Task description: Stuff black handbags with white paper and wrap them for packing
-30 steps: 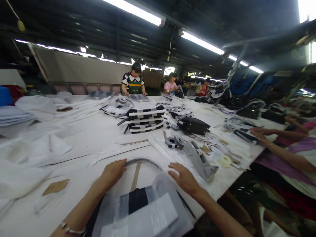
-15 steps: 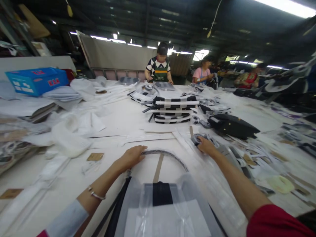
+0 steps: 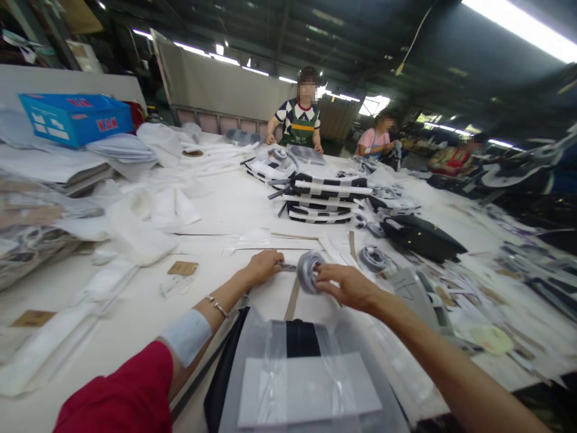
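My left hand (image 3: pixel 265 266) is closed on a grey strap (image 3: pixel 288 266) beyond the bag. My right hand (image 3: pixel 340 282) holds a rolled grey strap coil (image 3: pixel 309 272) by its right side, close to the left hand. Below both hands lies a bag (image 3: pixel 297 385) under clear plastic, with a black band at its top and a white sheet on it. Another grey coil (image 3: pixel 373 258) rests on the table to the right.
Stacked black-and-white bags (image 3: pixel 327 198) stand ahead, with a black bag (image 3: pixel 419 236) to their right. A blue box (image 3: pixel 74 120) and white material (image 3: pixel 139 228) are at left. A person (image 3: pixel 300 120) stands across the table (image 3: pixel 211 210).
My right hand has moved left from the coils at right and now holds one beside my left hand. The strap's arch above the bag is no longer seen. The view has shifted slightly.
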Demonstrator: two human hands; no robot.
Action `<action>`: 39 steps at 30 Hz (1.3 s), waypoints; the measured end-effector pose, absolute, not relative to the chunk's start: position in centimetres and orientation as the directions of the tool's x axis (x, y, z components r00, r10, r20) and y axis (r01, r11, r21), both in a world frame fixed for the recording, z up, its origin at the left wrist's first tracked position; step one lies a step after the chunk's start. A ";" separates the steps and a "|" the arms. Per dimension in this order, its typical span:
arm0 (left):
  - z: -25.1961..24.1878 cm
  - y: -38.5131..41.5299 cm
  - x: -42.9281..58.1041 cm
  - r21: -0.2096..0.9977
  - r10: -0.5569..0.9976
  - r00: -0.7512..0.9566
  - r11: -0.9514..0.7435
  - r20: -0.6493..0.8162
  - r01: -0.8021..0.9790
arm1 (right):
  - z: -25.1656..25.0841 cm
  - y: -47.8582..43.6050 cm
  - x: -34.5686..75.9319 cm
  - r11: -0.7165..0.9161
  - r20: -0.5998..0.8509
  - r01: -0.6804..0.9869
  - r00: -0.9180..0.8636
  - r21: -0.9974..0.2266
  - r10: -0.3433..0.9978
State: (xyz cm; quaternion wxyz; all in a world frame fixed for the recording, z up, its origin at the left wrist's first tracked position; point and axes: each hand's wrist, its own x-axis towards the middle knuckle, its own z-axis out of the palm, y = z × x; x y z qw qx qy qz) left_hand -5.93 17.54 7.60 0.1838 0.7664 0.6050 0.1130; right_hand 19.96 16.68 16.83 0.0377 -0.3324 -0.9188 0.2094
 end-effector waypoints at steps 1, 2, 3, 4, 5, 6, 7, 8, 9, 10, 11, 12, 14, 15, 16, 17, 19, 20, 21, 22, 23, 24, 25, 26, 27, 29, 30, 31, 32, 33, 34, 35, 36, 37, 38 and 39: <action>7.5 17.6 -6.0 0.423 0.970 0.240 -0.197 -0.049 0.884 | 16.5 15.7 18.7 0.738 -0.130 0.564 -0.818 -0.370 0.560; 7.3 17.7 -6.1 0.428 0.970 0.238 -0.195 -0.050 0.883 | 16.1 15.0 17.6 0.774 -0.175 0.535 -0.844 -0.338 0.507; 7.2 17.8 -6.2 0.433 0.970 0.237 -0.193 -0.049 0.881 | 15.7 14.5 16.7 0.795 -0.190 0.516 -0.856 -0.318 0.480; 7.1 17.8 -6.2 0.437 0.971 0.234 -0.191 -0.047 0.879 | 15.4 14.3 16.1 0.799 -0.165 0.519 -0.854 -0.304 0.493; 7.0 17.9 -6.3 0.440 0.972 0.231 -0.188 -0.045 0.878 | 15.2 14.3 15.7 0.782 -0.113 0.549 -0.833 -0.295 0.542; 6.9 17.9 -6.3 0.443 0.973 0.227 -0.185 -0.044 0.877 | 15.1 14.4 15.4 0.745 -0.061 0.603 -0.787 -0.286 0.614; 6.9 17.9 -6.3 0.445 0.974 0.222 -0.180 -0.043 0.877 | 15.0 14.6 15.3 0.684 -0.027 0.676 -0.716 -0.276 0.697; 6.8 17.8 -6.3 0.448 0.975 0.218 -0.177 -0.042 0.877 | 14.9 14.9 15.3 0.607 -0.023 0.752 -0.633 -0.259 0.774; 6.8 17.8 -6.2 0.450 0.976 0.214 -0.173 -0.041 0.876 | 14.6 15.2 15.4 0.527 -0.052 0.818 -0.551 -0.230 0.833; 6.8 17.7 -6.2 0.452 0.977 0.211 -0.170 -0.040 0.876 | 14.3 15.5 15.6 0.461 -0.102 0.866 -0.485 -0.193 0.868; 6.8 17.7 -6.2 0.455 0.977 0.208 -0.168 -0.039 0.875 | 13.8 15.6 15.7 0.417 -0.156 0.896 -0.439 -0.153 0.885; 6.8 17.7 -6.2 0.457 0.978 0.205 -0.165 -0.038 0.874 | 13.3 15.7 15.8 0.394 -0.196 0.911 -0.411 -0.121 0.890; 6.7 17.6 -6.2 0.463 0.979 0.201 -0.164 -0.032 0.871 | 12.1 15.7 15.9 0.396 -0.225 0.913 -0.407 -0.097 0.885; 6.6 17.6 -6.2 0.466 0.979 0.200 -0.165 -0.027 0.869 | 11.6 15.7 15.8 0.409 -0.221 0.907 -0.422 -0.103 0.879; 6.5 17.6 -6.2 0.469 0.979 0.201 -0.168 -0.022 0.867 | 11.3 15.7 15.6 0.427 -0.213 0.897 -0.442 -0.115 0.871; 6.4 17.7 -6.2 0.472 0.979 0.202 -0.170 -0.017 0.865 | 11.0 15.7 15.4 0.452 -0.202 0.882 -0.470 -0.130 0.859; 6.2 17.7 -6.3 0.480 0.979 0.205 -0.177 -0.008 0.860 | 11.0 16.0 14.5 0.533 -0.155 0.828 -0.558 -0.176 0.815; 6.1 17.7 -6.3 0.483 0.978 0.207 -0.179 -0.005 0.857 | 11.0 16.2 13.9 0.582 -0.120 0.787 -0.610 -0.203 0.783; 6.0 17.7 -6.4 0.488 0.978 0.209 -0.182 -0.002 0.854 | 11.2 16.5 13.4 0.630 -0.079 0.742 -0.659 -0.228 0.748; 5.9 17.7 -6.4 0.492 0.977 0.212 -0.185 0.001 0.851 | 11.3 16.8 12.8 0.670 -0.036 0.700 -0.697 -0.247 0.716; 5.8 17.8 -6.4 0.497 0.976 0.216 -0.188 0.003 0.847 | 11.3 17.2 12.3 0.695 0.004 0.672 -0.719 -0.256 0.695; 5.7 17.8 -6.5 0.502 0.976 0.220 -0.192 0.004 0.843 | 11.3 17.6 11.9 0.700 0.024 0.669 -0.719 -0.250 0.695; 5.6 17.9 -6.5 0.508 0.974 0.225 -0.196 0.004 0.839 | 11.3 17.9 11.7 0.688 0.027 0.687 -0.703 -0.235 0.711; 5.6 17.9 -6.6 0.515 0.972 0.233 -0.201 0.002 0.833 | 11.2 18.2 11.6 0.664 0.016 0.716 -0.678 -0.214 0.735; 5.6 18.1 -6.6 0.523 0.970 0.244 -0.207 -0.001 0.827 | 11.0 18.5 11.7 0.635 -0.005 0.748 -0.648 -0.191 0.762; 5.7 18.4 -6.8 0.542 0.962 0.275 -0.225 -0.011 0.810 | 10.5 18.8 12.1 0.587 -0.051 0.794 -0.600 -0.155 0.798; 5.8 18.6 -6.9 0.553 0.956 0.293 -0.236 -0.017 0.799 | 10.3 18.8 12.3 0.577 -0.062 0.803 -0.590 -0.149 0.805; 5.9 18.7 -7.0 0.565 0.950 0.312 -0.246 -0.021 0.788 | 10.0 18.7 12.5 0.575 -0.062 0.805 -0.588 -0.147 0.807; 6.0 18.9 -7.2 0.576 0.943 0.331 -0.257 -0.025 0.776 | 9.8 18.7 12.7 0.577 -0.057 0.804 -0.589 -0.146 0.806; 6.2 19.1 -7.3 0.588 0.937 0.348 -0.267 -0.028 0.764 | 9.7 18.6 12.7 0.582 -0.046 0.800 -0.593 -0.147 0.804; 6.3 19.2 -7.4 0.599 0.931 0.365 -0.276 -0.029 0.752 | 9.5 18.5 12.5 0.590 -0.032 0.794 -0.600 -0.149 0.799; 6.5 19.3 -7.6 0.609 0.926 0.377 -0.283 -0.029 0.741 | 9.4 18.4 12.3 0.600 -0.015 0.785 -0.609 -0.153 0.793; 6.6 19.3 -7.7 0.617 0.922 0.386 -0.287 -0.029 0.732 | 9.3 18.4 12.1 0.611 0.003 0.776 -0.618 -0.157 0.786; 6.7 19.3 -7.8 0.625 0.919 0.393 -0.289 -0.031 0.725 | 9.2 18.5 11.8 0.620 0.023 0.768 -0.625 -0.161 0.780; 6.8 19.2 -7.9 0.632 0.918 0.396 -0.288 -0.034 0.720 | 9.1 18.5 11.5 0.626 0.042 0.762 -0.629 -0.165 0.776; 6.9 19.1 -8.0 0.638 0.917 0.396 -0.284 -0.037 0.716 | 9.0 18.6 11.3 0.630 0.061 0.758 -0.630 -0.169 0.774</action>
